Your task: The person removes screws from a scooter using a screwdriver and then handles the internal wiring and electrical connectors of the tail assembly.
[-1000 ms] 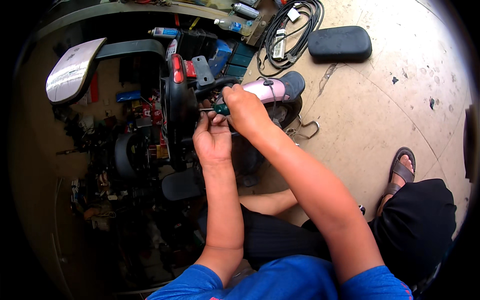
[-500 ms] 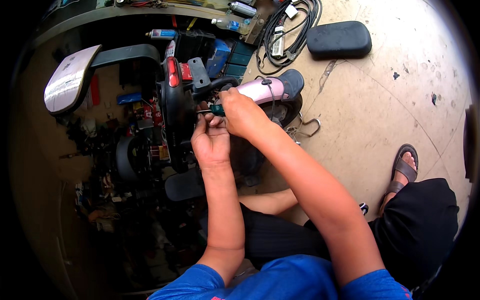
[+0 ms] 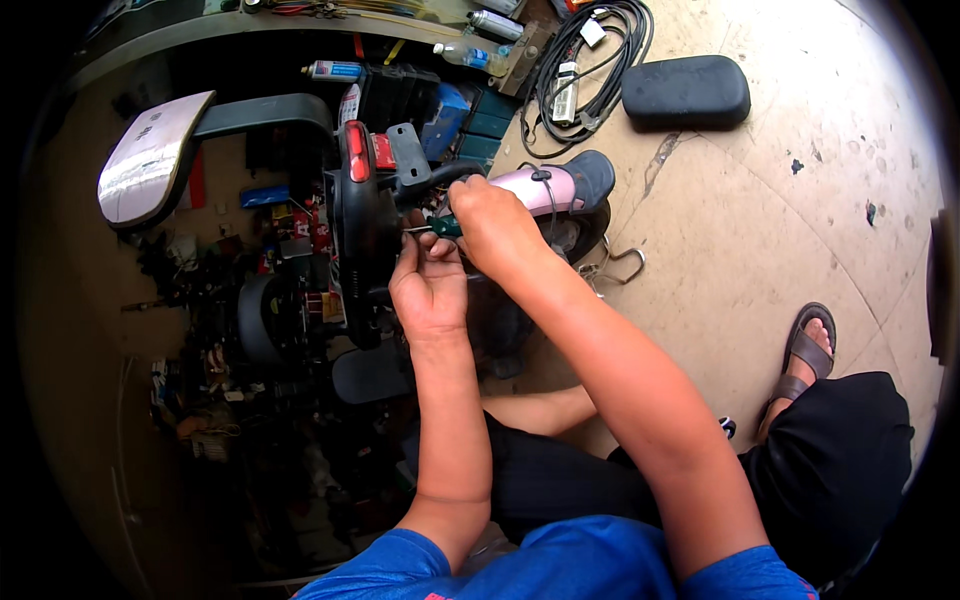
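My right hand (image 3: 495,228) is closed around the green handle of a screwdriver (image 3: 446,227), whose thin metal shaft points left. My left hand (image 3: 430,290) is just below, palm up, with thumb and curled fingers pinched at the shaft close to its tip. That tip meets the side of a black scooter-like vehicle body (image 3: 362,235) with a red rear light (image 3: 357,152); what it touches there is hidden. Behind my right hand lies the vehicle's pink fender (image 3: 545,190) over a dark wheel. A pink-backed seat (image 3: 152,160) juts out left on a black arm.
A black padded cushion (image 3: 686,92) lies on the tiled floor beside a coiled black cable (image 3: 545,100) with a white power strip (image 3: 566,92). Dark clutter of tools and parts fills the left. A bent metal hook (image 3: 628,262) lies right of the wheel. My sandaled foot (image 3: 812,340) is at right.
The whole view has shifted slightly, so the vehicle and floor things appear a little farther right and lower. Both hands keep their grip at the screwdriver.
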`<state>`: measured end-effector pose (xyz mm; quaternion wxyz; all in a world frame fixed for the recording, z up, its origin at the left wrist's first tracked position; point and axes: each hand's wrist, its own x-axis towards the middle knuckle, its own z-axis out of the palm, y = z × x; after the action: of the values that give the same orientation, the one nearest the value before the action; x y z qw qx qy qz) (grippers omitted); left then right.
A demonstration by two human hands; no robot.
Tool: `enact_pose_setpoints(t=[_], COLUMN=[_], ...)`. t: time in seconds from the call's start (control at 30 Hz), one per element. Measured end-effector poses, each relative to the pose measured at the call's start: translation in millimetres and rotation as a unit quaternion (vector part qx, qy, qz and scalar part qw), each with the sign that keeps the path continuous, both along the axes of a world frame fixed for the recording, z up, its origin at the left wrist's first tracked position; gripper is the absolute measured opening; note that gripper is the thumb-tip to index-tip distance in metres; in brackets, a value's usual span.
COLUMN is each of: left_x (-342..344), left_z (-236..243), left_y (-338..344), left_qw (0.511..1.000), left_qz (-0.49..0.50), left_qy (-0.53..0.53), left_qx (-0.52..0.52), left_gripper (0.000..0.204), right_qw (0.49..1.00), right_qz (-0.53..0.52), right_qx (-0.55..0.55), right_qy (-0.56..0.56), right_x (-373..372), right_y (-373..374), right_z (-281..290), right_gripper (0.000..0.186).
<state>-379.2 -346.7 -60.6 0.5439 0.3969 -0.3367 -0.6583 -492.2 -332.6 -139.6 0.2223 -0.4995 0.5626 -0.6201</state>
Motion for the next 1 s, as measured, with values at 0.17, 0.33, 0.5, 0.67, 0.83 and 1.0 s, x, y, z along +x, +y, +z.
enact_pose_setpoints(t=[0.17,0.33,0.5,0.67,0.83,1.0], left_x=[3.4,4.8,7.3,4.9,4.2,4.7], left_z=[-0.6,0.7,-1.4,-2.5,-2.5,-1.8], left_y=[-3.9,-4.0,-4.4,-3.5,-1.8,-3.5], left_qw=[1.0,1.0,1.0,1.0,1.0,1.0], left_qz=[-0.01,-0.007,-0.015,-0.006,0.006,-0.005], left_qy=[0.005,0.005,0.014,0.003,-0.007,0.004], left_qx=[0.004,0.007,0.009,0.003,-0.003,0.002], left_gripper=[0.021,0.02,0.021,0.022,0.022,0.022], right_qw=[0.999,1.0,0.999,0.999,0.998,0.998], right_qz=[-0.04,-0.006,-0.019,0.02,-0.039,-0.012], right_qx=[-0.002,-0.006,0.007,-0.036,-0.018,-0.057], right_qy=[-0.023,0.002,-0.025,0.014,-0.043,0.009], right_x=[8.6,1.8,5.2,1.5,3.1,3.0], right_y=[0.1,1.5,4.8,0.4,4.7,-1.5], right_z=[2.0,0.5,5.5,-5.8,3.5,-5.9], right_gripper=[0.02,0.021,0.022,0.021,0.02,0.018])
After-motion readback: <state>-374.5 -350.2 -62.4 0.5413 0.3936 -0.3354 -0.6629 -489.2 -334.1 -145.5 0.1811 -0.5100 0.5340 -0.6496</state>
